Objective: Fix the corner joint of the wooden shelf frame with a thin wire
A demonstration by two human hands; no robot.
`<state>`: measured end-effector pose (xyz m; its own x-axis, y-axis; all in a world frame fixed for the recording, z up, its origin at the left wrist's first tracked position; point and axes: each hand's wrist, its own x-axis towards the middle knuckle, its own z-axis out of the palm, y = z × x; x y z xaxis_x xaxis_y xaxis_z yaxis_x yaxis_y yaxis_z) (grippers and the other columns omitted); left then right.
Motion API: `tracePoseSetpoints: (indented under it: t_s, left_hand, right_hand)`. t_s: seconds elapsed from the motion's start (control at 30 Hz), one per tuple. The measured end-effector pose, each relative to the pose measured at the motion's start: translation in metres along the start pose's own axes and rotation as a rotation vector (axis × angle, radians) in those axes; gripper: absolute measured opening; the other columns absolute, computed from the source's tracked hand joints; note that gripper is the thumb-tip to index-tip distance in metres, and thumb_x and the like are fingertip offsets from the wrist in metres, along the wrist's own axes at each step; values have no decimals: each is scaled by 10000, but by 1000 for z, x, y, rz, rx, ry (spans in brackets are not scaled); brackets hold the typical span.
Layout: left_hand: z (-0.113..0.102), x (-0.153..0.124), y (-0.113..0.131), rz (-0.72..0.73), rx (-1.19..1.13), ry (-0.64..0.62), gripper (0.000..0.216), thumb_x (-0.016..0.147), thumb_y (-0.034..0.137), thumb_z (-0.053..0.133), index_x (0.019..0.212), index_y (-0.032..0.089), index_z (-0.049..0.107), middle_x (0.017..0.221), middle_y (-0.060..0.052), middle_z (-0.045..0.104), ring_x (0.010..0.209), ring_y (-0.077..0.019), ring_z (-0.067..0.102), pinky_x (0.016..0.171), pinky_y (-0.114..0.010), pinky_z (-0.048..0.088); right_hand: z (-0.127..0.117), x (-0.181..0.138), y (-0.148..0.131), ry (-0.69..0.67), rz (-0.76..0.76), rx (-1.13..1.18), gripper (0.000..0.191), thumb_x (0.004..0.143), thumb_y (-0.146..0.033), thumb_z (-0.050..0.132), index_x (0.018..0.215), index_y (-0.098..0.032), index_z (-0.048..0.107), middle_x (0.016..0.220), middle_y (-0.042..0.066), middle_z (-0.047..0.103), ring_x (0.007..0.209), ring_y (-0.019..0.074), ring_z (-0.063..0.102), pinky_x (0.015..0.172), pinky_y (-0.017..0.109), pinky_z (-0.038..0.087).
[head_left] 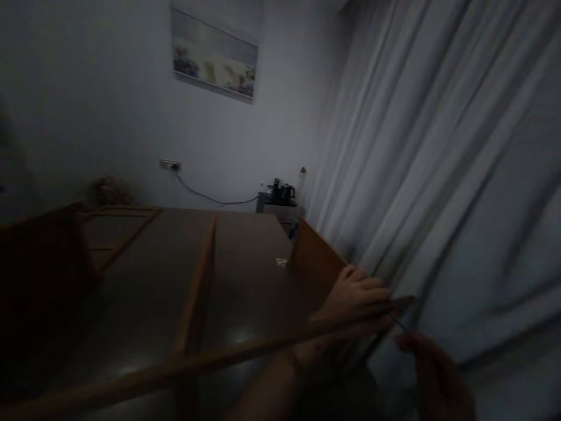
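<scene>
My left hand (355, 292) is wrapped over the corner where an upright wooden panel (315, 257) meets a long wooden rail (245, 352). Its forearm passes beneath the rail. Close to the rail's right end, my right hand (433, 371) pinches a thin dark rod-like tool (400, 323). The rod's tip points at the rail end beside my left fingers; dimness and blur hide whether it sits in a hole. A wooden crosspiece (199, 286) runs from the rail away across the dark tabletop (249, 245).
At the left stands another wooden panel (44, 257), with a slim wooden frame (131, 237) lying behind it. Small pale bits (281, 262) lie near the right panel. Long curtains (421, 175) hang close on the right. A kettle (287, 192) stands on a small cabinet beyond.
</scene>
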<state>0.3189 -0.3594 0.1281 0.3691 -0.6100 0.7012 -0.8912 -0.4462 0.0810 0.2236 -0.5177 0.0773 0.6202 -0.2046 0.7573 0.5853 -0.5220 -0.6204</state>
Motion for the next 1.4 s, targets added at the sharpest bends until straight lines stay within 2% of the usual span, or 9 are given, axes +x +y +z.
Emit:
tracePoseSetpoints:
  t_s: [0.2,0.33,0.57,0.73,0.87,1.0,1.1,1.3,1.4]
  left_hand:
    - [-8,3,1,-74,-46,-4,190,922,368,555,828,211,606,833,0,627,857,-192,514,870,-374,355]
    - [-8,4,4,-75,-42,-18,163,915,326,551,803,217,597,800,7,602,844,-193,502,867,-371,346]
    - [2,2,0,-83,-16,41,162,904,312,573,775,213,575,772,9,583,830,-192,489,845,-354,346]
    - [3,1,-2,-54,-23,55,130,884,280,579,772,213,575,765,2,578,817,-196,493,821,-352,337]
    - [1,0,-4,-42,-40,30,169,889,337,566,779,209,559,778,3,577,818,-191,486,850,-357,340]
    - [3,0,-6,-52,-38,25,179,896,348,553,778,214,562,765,5,566,822,-192,477,867,-361,336]
    - [3,1,-6,-47,-41,22,154,891,321,560,782,212,565,768,2,567,827,-194,472,867,-363,330]
    - [0,1,-4,-22,-52,15,138,864,296,587,773,199,550,775,1,577,803,-192,473,835,-366,320]
    - [2,1,-5,-20,-59,39,144,844,285,601,750,195,538,764,0,575,796,-192,471,831,-367,321]
  right_hand:
    - [9,8,-17,8,-76,56,186,962,-372,559,950,-291,726,817,17,695,756,165,667,678,269,557]
    - [4,12,-16,-54,-104,123,143,952,-326,587,961,-295,727,843,29,682,798,167,662,699,273,553]
    - [-12,26,6,-239,-115,189,144,906,-398,649,920,-286,737,884,49,664,848,193,648,728,318,544]
    - [-11,27,7,-232,-121,228,139,893,-412,669,900,-292,738,814,28,652,790,183,617,702,319,508]
    - [-8,27,7,-244,-120,293,99,900,-384,670,914,-296,715,779,14,669,767,179,612,698,322,496]
    - [-1,28,8,-264,-94,369,173,866,-449,695,864,-277,678,779,18,676,767,195,630,696,344,507]
    - [9,25,5,-215,-97,421,192,855,-457,705,841,-274,650,781,12,660,778,195,634,696,339,504]
    - [32,14,-7,76,-134,369,220,884,-452,671,811,-251,618,781,-3,581,718,155,582,628,283,461]
    - [42,12,-11,180,-176,367,198,919,-406,635,816,-241,596,770,-12,557,698,142,563,602,263,442]
